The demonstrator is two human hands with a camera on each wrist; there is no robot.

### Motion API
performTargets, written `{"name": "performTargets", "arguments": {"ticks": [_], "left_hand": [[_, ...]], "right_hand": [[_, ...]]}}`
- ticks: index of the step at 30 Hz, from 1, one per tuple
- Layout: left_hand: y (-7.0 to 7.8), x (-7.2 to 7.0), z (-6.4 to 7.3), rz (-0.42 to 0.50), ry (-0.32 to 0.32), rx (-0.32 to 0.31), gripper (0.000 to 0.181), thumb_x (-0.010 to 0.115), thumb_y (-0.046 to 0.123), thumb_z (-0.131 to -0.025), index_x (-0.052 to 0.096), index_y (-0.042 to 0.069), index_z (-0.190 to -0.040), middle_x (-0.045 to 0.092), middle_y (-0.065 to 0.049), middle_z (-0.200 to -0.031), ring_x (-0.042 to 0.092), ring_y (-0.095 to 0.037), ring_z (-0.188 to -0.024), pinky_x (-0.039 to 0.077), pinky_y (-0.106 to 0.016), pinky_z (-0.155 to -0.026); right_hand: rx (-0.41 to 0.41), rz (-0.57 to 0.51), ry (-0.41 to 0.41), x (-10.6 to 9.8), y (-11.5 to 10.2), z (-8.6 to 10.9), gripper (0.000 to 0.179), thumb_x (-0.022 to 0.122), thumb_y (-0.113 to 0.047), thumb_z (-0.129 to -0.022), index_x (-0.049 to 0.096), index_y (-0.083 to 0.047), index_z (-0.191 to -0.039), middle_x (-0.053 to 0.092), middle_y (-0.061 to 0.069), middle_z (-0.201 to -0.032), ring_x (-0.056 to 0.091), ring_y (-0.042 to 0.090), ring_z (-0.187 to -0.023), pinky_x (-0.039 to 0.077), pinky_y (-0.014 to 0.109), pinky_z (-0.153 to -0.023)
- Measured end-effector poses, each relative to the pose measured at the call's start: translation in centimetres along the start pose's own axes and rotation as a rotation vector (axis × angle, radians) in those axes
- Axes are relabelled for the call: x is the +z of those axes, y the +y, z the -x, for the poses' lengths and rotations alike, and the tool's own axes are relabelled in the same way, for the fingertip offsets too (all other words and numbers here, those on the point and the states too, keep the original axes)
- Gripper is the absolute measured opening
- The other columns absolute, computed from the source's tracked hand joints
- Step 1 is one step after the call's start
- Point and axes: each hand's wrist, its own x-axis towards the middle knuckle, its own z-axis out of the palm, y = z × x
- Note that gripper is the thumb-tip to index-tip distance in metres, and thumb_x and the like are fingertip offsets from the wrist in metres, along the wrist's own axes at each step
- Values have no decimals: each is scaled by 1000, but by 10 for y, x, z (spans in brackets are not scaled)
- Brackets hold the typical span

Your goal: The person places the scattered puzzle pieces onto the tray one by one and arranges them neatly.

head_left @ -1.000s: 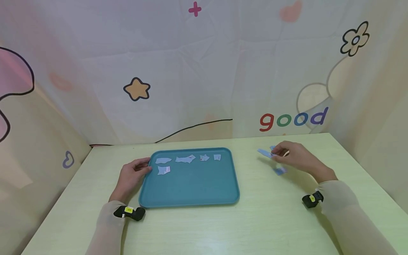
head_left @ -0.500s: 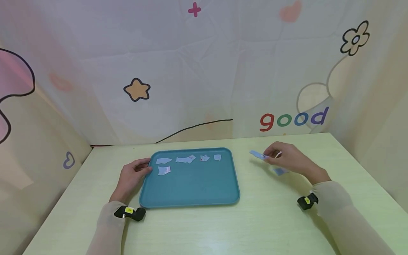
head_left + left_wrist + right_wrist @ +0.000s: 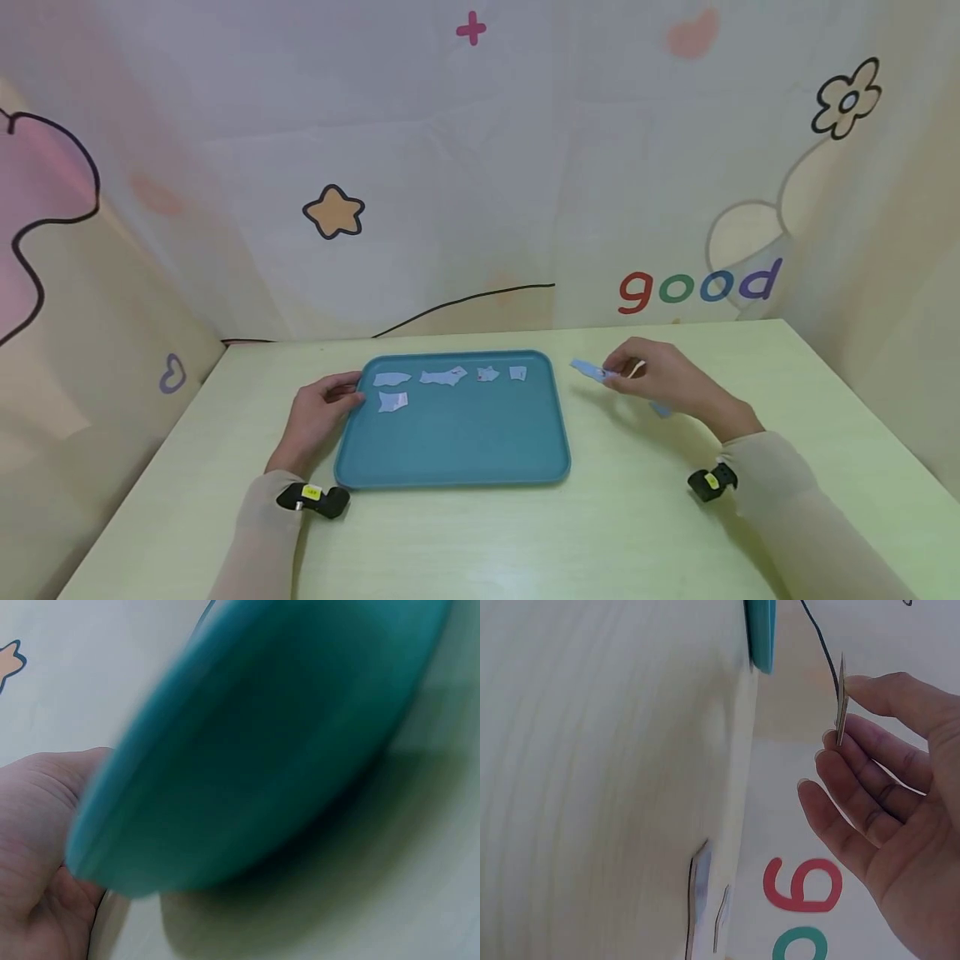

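My left hand (image 3: 311,421) grips the left rim of a teal tray (image 3: 465,446), its thumb on the rim. In the left wrist view the tray's outer side (image 3: 247,765) fills the middle, hiding most of the fingers. Several torn pale-blue paper pieces lie in the tray: a back row with a long piece (image 3: 442,377) in it, and one piece (image 3: 392,402) in front at left. Right of the tray, my right hand (image 3: 675,383) pinches a torn paper piece (image 3: 588,368) between thumb and fingers, above the table. The right wrist view shows this piece (image 3: 842,705) edge-on.
Another paper piece (image 3: 660,409) lies on the table under the right hand. Two pieces show in the right wrist view, a nearer paper piece (image 3: 697,896) and a smaller one (image 3: 721,919). A printed cloth (image 3: 450,183) hangs behind the pale wooden table (image 3: 510,542).
My right hand has moved left toward the tray, carrying the pinched paper piece away from the others. The left hand still holds the tray rim. The head view has shifted slightly.
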Motion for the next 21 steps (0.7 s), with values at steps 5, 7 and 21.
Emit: {"name": "performTargets", "arguments": {"ticks": [5, 7, 21], "left_hand": [[0, 0, 0, 19, -1, -13, 43, 69, 12, -105, 63, 2, -146, 66, -19, -136, 62, -32, -124, 53, -45, -106], [0, 1, 0, 22, -1, -14, 43, 69, 13, -105, 63, 2, -146, 66, -19, -136, 62, -32, -124, 53, -44, -106], [-3, 1, -2, -4, 3, -8, 44, 70, 13, -104, 63, 2, -146, 66, -21, -135, 62, -34, -124, 52, -47, -108]], "right_hand": [[-13, -20, -7, 8, -12, -9, 22, 81, -17, -96, 74, -5, -113, 70, 1, -100, 66, 21, -94, 59, 34, -85], [-31, -21, -9, 11, -16, -13, 22, 82, -16, -96, 74, -5, -113, 70, 1, -101, 66, 21, -94, 59, 34, -83], [-135, -31, -66, 35, -53, -46, 20, 82, -13, -95, 74, -7, -113, 69, 1, -105, 65, 22, -98, 60, 35, -84]]}}
